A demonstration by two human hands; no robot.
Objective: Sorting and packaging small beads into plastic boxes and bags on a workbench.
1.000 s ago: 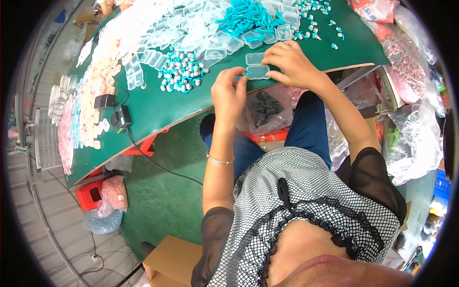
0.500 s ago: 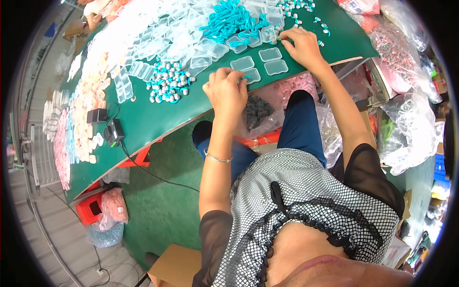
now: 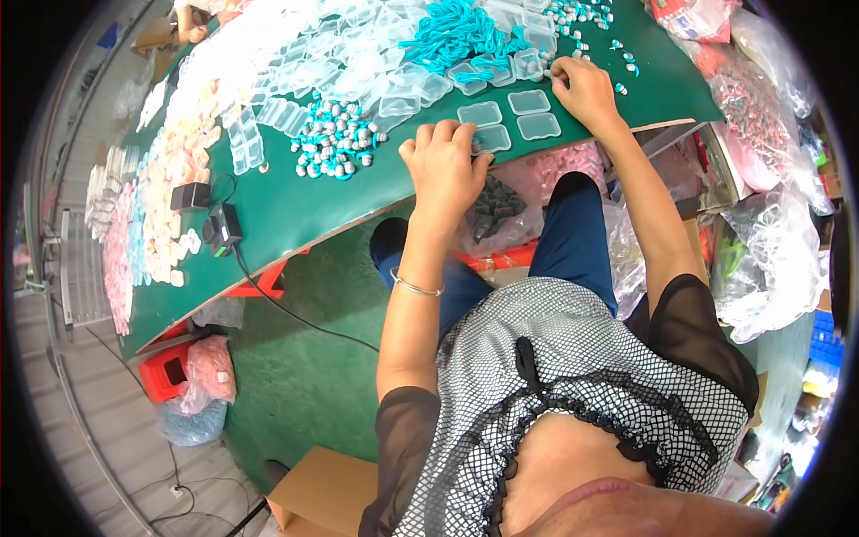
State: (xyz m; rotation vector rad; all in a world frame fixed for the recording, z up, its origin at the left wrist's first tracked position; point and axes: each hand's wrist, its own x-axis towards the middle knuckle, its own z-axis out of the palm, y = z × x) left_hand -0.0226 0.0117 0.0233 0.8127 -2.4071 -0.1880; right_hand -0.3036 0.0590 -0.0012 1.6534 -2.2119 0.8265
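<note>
Four clear plastic trays (image 3: pixel 506 119), shallow rectangles with rounded corners, lie in two rows of two near the front edge of the green table (image 3: pixel 295 215). The left hand (image 3: pixel 445 166) rests flat with fingers spread, its fingertips touching the nearest tray. The right hand (image 3: pixel 582 89) lies just beyond the trays, fingers curled down among small beads (image 3: pixel 617 54); whether it grips one cannot be told. A heap of teal-and-silver beads (image 3: pixel 335 139) sits to the left, with a tangle of teal cords (image 3: pixel 461 36) behind.
</note>
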